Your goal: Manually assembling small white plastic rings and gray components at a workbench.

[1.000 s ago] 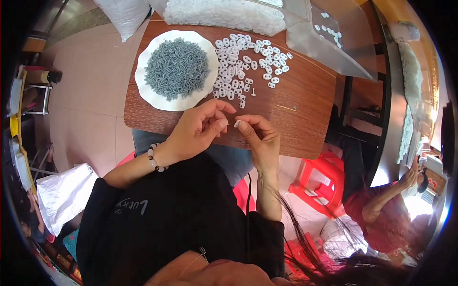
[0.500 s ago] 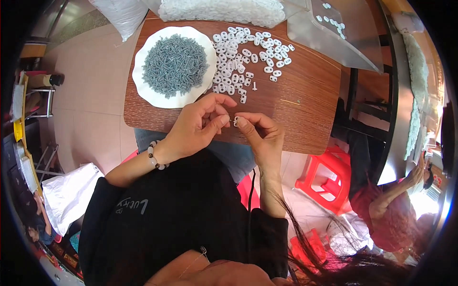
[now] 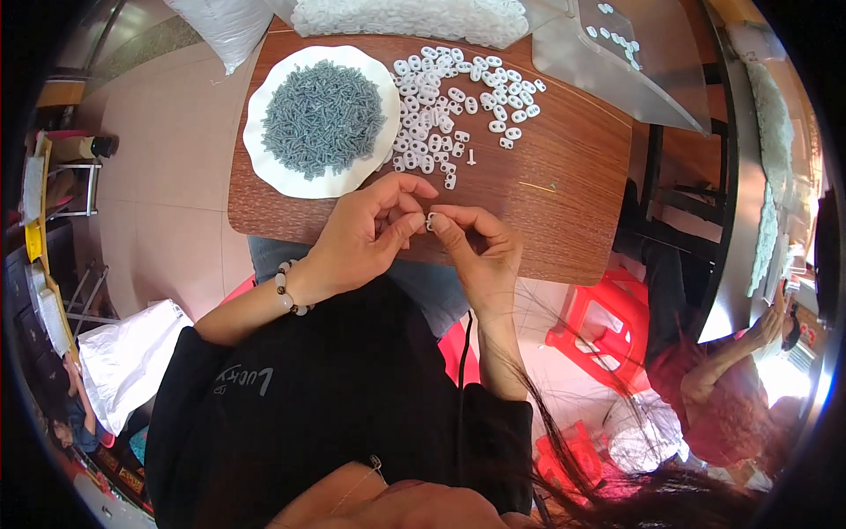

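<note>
Over the table's near edge, my two hands meet fingertip to fingertip. My right hand (image 3: 485,251) pinches a small white two-holed plastic piece (image 3: 430,222) between thumb and forefinger. The thumb and a finger of my left hand (image 3: 366,229) are closed right against that piece; whatever they hold is too small and covered to make out. Beyond my left hand stands a white scalloped plate (image 3: 264,167) heaped with tiny grey-blue spring-like pieces (image 3: 324,119). To its right lie many loose white two-holed pieces (image 3: 423,132), beside a small white T-shaped pin (image 3: 471,157).
The brown wooden table (image 3: 564,212) has a clear container of white pieces (image 3: 410,19) at its far edge. A translucent tray (image 3: 608,79) is at the far right. Red plastic stools (image 3: 608,326) stand on the floor at right, near another person in red (image 3: 727,397).
My right hand has shifted slightly left, bringing the white piece up against my left fingertips. The small gap between them has closed. My left hand has hardly moved.
</note>
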A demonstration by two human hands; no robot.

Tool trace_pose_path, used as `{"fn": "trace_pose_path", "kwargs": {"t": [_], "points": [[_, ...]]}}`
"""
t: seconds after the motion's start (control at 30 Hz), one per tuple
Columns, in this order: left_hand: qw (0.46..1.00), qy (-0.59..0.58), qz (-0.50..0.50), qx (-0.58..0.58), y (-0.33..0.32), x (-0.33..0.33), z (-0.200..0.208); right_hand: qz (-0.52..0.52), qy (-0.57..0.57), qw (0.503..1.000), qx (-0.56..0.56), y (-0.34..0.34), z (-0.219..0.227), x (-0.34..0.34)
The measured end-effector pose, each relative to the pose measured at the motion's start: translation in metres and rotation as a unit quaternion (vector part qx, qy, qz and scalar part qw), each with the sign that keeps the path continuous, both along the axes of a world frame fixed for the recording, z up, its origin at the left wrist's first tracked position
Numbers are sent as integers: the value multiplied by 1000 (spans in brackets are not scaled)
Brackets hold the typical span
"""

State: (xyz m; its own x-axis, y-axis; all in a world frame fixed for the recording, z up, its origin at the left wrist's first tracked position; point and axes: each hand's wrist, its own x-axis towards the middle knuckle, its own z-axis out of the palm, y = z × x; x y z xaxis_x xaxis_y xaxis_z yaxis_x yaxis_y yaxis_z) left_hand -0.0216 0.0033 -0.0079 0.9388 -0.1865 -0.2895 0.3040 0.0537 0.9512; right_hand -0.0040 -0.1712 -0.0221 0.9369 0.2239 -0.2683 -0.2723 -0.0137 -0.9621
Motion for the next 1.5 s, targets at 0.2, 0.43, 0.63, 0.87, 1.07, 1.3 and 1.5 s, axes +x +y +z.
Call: {"fn": "trace_pose_path", "kwargs": {"t": [0.2, 0.43, 0.63, 0.87, 1.07, 1.3, 1.5], "points": [[999, -25, 8, 22, -1, -1, -1, 15, -71, 993, -94, 1, 2, -1], [1000, -17, 15, 15, 0, -1, -4, 23, -65, 994, -84, 1, -2, -2], [1000, 2, 27, -2, -2, -2, -5, 13, -62, 994, -86, 3, -5, -4], [999, 21, 27, -19, -1, -3, -8, 21, -74, 993, -84, 3, -6, -4], [998, 24, 40, -36, -2, -1, -5, 25, -63, 995, -73, 3, -7, -4], [999, 23, 24, -32, -1, -2, -13, 21, -60, 997, -50, 4, -9, -4], [998, 39, 16, -49, 1, 0, -3, -11, -11, 999, -50, 3, -1, -1]]}}
